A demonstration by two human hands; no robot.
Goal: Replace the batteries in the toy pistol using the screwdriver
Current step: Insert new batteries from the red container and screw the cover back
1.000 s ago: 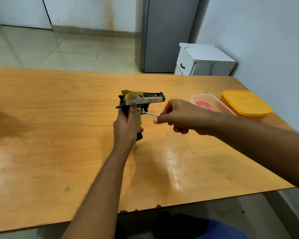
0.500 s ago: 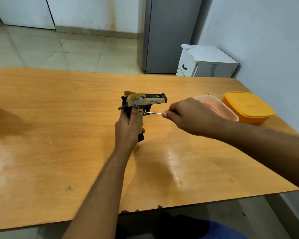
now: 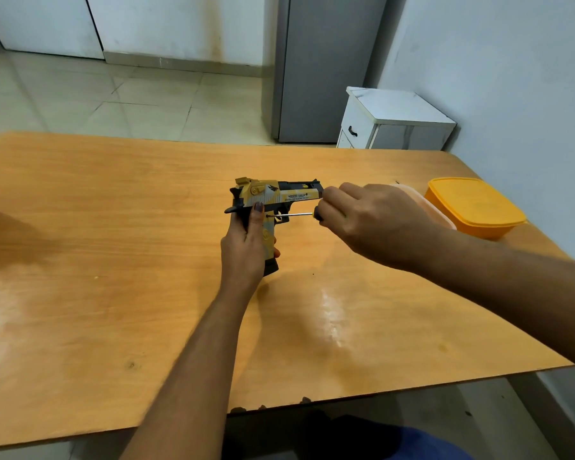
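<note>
A yellow and black toy pistol (image 3: 279,194) stands upright over the middle of the wooden table (image 3: 113,260), barrel pointing right. My left hand (image 3: 246,247) grips its handle from behind, thumb laid along the side. My right hand (image 3: 372,220) holds a thin screwdriver (image 3: 294,214) by its dark handle. The metal shaft runs level to the left and its tip touches the side of the pistol grip just beside my left thumb. The screwdriver's handle is mostly hidden inside my right fist.
A yellow lidded box (image 3: 475,205) sits at the table's right edge, with a clear container (image 3: 440,212) partly hidden behind my right hand. A white cabinet (image 3: 392,119) and a grey fridge (image 3: 326,68) stand beyond the table.
My right hand has turned on the screwdriver and shifted a little right, with the tip staying against the pistol grip. My left hand keeps the pistol still.
</note>
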